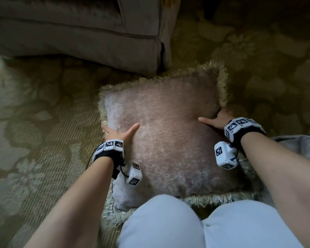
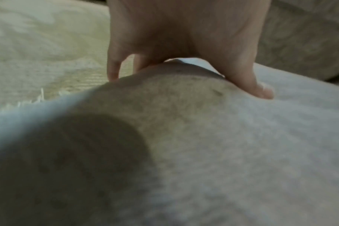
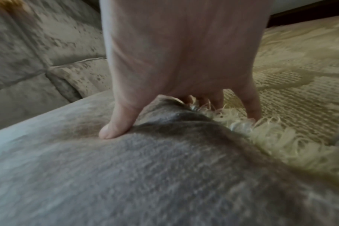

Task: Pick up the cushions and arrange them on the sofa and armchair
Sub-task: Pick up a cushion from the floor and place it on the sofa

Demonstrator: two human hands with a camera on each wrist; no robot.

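Observation:
A square pinkish-grey plush cushion [image 1: 168, 133] with a pale fringe lies on the carpet, resting over a second fringed cushion [image 1: 204, 200] whose edge shows by my knees. My left hand [image 1: 118, 133] grips its left edge, thumb on top and fingers curled under the side. My right hand [image 1: 217, 119] grips the right edge the same way. In the left wrist view the thumb [image 2: 257, 88] presses into the cushion [image 2: 222, 152]. In the right wrist view the thumb [image 3: 116, 125] sinks into the plush while the fingers [image 3: 250, 107] dig into the fringe [image 3: 271, 137].
The corner of a grey velvet sofa [image 1: 97, 36] stands just beyond the cushion at the upper left. A patterned olive carpet [image 1: 34, 113] covers the floor all around. My knees in light trousers [image 1: 204, 226] sit at the near edge.

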